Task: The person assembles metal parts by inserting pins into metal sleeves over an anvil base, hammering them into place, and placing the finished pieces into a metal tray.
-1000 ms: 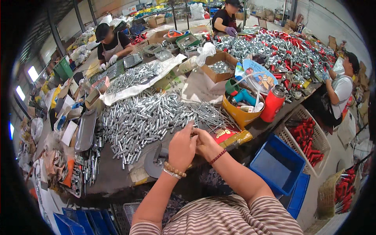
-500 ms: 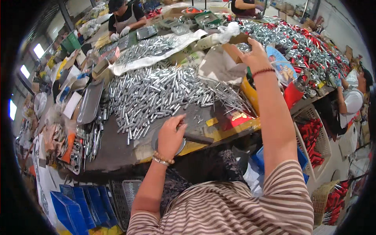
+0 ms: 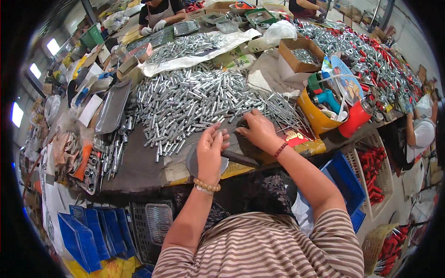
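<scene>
I observe the left hand (image 3: 211, 150) and right hand (image 3: 258, 131) half-curled (whether either pinches anything, I cannot tell) near the metal rods (image 3: 190, 104) on the surface (image 3: 136, 172).

Left head fisheye, looking down and forward over the cluttered dark-topped worktable (image 3: 134, 172).
Worn at head height, above the brown-and-cream striped short-sleeved shirt (image 3: 257, 245), which fills the bottom middle, closest to lens. Faces from the surface's near edge, crossing below centre, toward its far edge, high in frame and well off. Bare left hand (image 3: 211, 149) and bare right hand (image 3: 260, 132) mid-frame, close, above near edge. Very wide view: straight edges bend, black rounded rim cuts picture corners.
</scene>
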`<action>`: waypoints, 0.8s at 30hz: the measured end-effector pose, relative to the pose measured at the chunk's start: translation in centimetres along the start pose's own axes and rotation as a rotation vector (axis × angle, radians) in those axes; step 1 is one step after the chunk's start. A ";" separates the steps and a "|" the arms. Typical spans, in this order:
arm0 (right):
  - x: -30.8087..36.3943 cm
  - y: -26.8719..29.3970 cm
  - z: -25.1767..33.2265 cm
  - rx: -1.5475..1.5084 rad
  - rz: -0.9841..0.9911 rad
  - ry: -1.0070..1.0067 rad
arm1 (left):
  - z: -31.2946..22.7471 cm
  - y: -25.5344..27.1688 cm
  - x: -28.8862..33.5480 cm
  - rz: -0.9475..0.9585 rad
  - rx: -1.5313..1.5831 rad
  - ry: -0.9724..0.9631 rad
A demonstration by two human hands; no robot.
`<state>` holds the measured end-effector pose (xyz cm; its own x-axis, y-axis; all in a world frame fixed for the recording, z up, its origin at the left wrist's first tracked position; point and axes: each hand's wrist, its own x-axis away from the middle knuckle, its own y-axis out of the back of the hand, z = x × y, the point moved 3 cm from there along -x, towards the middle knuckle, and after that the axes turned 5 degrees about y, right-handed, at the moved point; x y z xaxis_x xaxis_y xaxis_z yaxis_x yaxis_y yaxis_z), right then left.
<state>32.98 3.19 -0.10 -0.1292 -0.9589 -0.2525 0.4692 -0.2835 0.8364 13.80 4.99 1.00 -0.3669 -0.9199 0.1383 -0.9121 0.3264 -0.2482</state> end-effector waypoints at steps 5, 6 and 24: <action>-0.2 -0.3 0.2 0.063 0.057 0.099 | 0.5 1.1 4.7 0.033 0.136 0.140; 0.2 -0.2 -0.1 0.032 0.090 0.099 | 0.5 1.4 5.7 0.027 0.140 0.140; 2.3 2.9 0.4 -0.049 0.130 0.005 | 2.9 2.0 9.6 0.279 0.524 0.520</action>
<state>33.67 0.15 1.91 -0.0602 -0.9875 -0.1459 0.5240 -0.1557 0.8374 8.99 -3.85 -0.97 -0.7260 -0.5575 0.4028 -0.6160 0.2666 -0.7413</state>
